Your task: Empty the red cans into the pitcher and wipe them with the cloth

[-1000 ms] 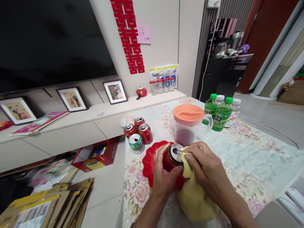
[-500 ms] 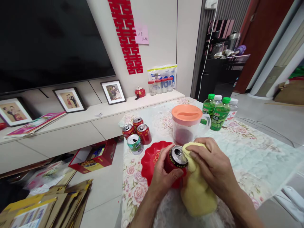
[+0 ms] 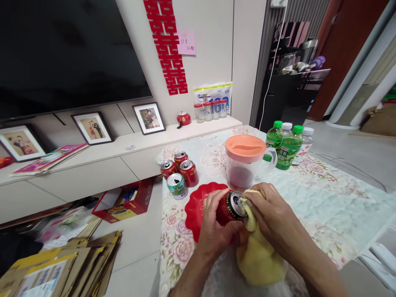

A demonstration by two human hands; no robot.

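Note:
My left hand [image 3: 213, 227] is wrapped round a red drink can [image 3: 228, 207], tilted so its silver top faces right. My right hand [image 3: 272, 218] pinches a yellow cloth [image 3: 260, 258] and presses a fold of it against the can's top. Both hands are over a red scalloped plate [image 3: 194, 208] on the floral tablecloth [image 3: 312, 198]. The rest of the cloth hangs down below my right hand.
Three red cans [image 3: 181, 167] and a green can [image 3: 177, 185] stand left of the plate. Behind it is a clear jug with an orange lid [image 3: 246, 163], then green bottles [image 3: 286, 146]. Flattened cardboard [image 3: 62, 264] and a red box [image 3: 130, 202] lie on the floor.
The can has tipped further to the right, and my right hand has worked the cloth round on its top. Both hands stay over the red plate.

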